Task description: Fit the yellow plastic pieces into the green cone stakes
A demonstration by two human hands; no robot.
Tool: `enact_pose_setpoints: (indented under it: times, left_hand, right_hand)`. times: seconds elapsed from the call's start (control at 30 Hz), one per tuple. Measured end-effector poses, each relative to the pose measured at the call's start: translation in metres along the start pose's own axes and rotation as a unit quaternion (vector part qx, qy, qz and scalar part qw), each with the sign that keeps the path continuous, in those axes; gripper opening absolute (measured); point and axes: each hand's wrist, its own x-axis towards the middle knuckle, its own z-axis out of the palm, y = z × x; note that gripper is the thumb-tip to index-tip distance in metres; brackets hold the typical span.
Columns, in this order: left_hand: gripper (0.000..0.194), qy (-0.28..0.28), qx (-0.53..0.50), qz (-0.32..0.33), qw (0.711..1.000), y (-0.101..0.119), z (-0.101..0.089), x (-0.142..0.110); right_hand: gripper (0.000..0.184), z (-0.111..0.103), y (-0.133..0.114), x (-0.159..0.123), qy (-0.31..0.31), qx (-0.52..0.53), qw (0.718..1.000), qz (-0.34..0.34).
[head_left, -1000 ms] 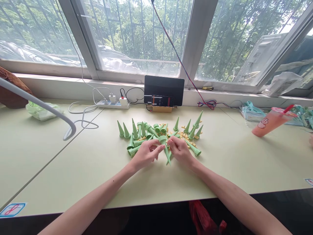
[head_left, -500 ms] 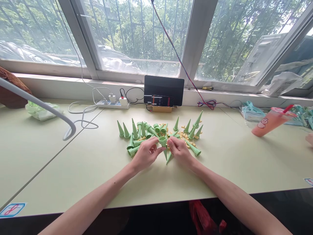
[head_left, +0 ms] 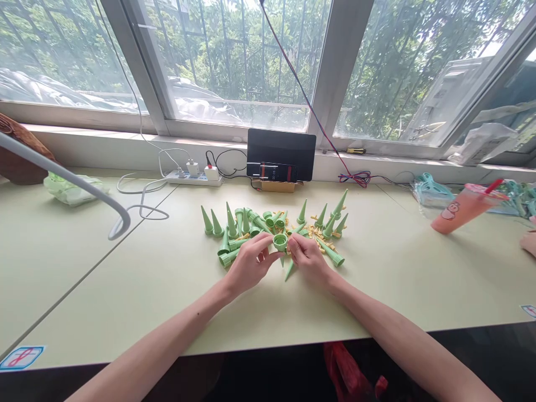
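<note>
A green plastic watering spike (head_left: 280, 243) is held between my hands, its round hollow end tilted up toward me and its tip pointing down and away. My left hand (head_left: 253, 258) grips it from the left with thumb and fingers. On its right side, my right hand (head_left: 307, 255) is closed in a pinch against it; whatever lies between those fingertips is hidden. Another green spike (head_left: 290, 270) lies on the table just below my right fingers. Behind my hands, several green spikes (head_left: 231, 223) stand or lie in a pile, with small yellow valve pieces (head_left: 312, 230) scattered among them.
At the back, a black tablet (head_left: 281, 146) and a phone (head_left: 276, 171) lean on a cardboard box. A power strip (head_left: 195, 178) with cables sits left of them. Rightward stand a tilted red drink cup (head_left: 463, 211) and another person's hand (head_left: 529, 241). A grey bar (head_left: 67, 173) crosses the left.
The spike in my hands has tipped so that its open end faces me more. My hands stay nearly in place. The other person's hand shows a little more at the right edge.
</note>
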Motion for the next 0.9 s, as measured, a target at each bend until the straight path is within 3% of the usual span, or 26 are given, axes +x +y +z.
enact_pose_setpoints:
  times: [0.23,0.53,0.7,0.9]
  left_hand:
    - [0.018,0.001,0.023,0.036,0.999,-0.002,-0.001,0.000]
    - [0.019,0.001,0.029,0.022,0.999,-0.001,-0.001,-0.002]
    - [0.014,-0.015,-0.030,-0.093,0.995,0.004,-0.001,0.000]
    - [0.038,-0.024,-0.191,-0.233,0.953,0.011,-0.006,0.005]
  right_hand:
    - [0.044,-0.001,-0.003,0.000,-0.007,-0.014,1.000,-0.007]
    - [0.044,-0.001,-0.002,0.001,-0.013,-0.019,1.000,-0.006]
    - [0.046,0.001,-0.001,0.001,-0.007,-0.014,1.000,0.004]
    - [0.039,0.001,-0.002,-0.001,-0.034,-0.014,0.999,-0.005]
